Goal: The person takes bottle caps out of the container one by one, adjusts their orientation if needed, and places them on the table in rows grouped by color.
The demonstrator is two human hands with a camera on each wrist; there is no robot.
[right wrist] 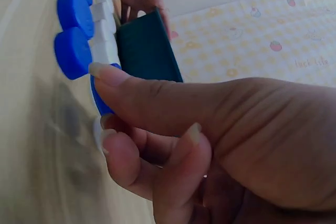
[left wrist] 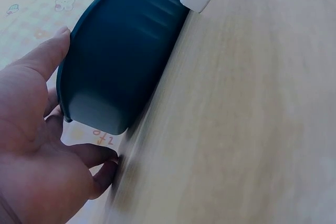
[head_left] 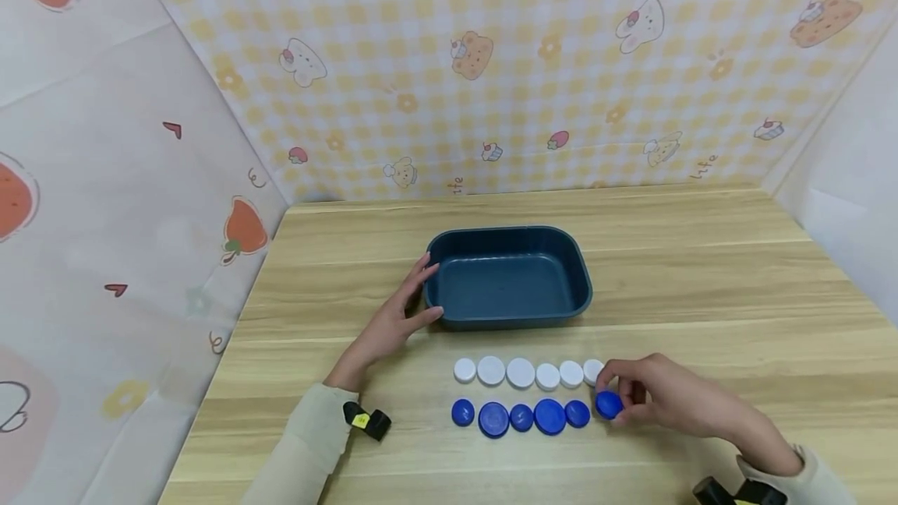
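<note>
My left hand rests against the left end of a dark teal plastic bin, its fingers and thumb spread along the rim. In the left wrist view the thumb of that hand touches the bin's rim. Between thumb and fingers my right hand pinches a blue bottle cap at the right end of a row of blue caps. Just behind lies a row of white bottle caps. In the right wrist view the thumb partly covers the pinched cap.
The bin's inside floor is bare, and it stands behind both cap rows on a wood-grain table. A patterned cloth wall rises at the table's back edge. White cloth sides flank the table.
</note>
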